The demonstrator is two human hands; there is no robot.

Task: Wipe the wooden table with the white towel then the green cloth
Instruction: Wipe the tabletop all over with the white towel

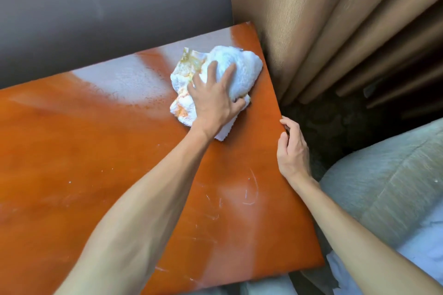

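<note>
The orange-brown wooden table [96,163] fills most of the view, glossy and marked with white scratches near its front right. A crumpled white towel [242,69], stained yellow-orange on its left folds, lies near the table's far right corner. My left hand [213,100] presses down on the towel with spread fingers, the thumb against the towel's right side. My right hand [291,148] grips the table's right edge, its fingers curled over the rim. No green cloth is in view.
Tan curtains [335,31] hang right beside the table's far right corner. A grey wall [107,7] runs behind the table. A grey-green cushioned seat [388,182] sits to the right, with a dark gap between it and the table.
</note>
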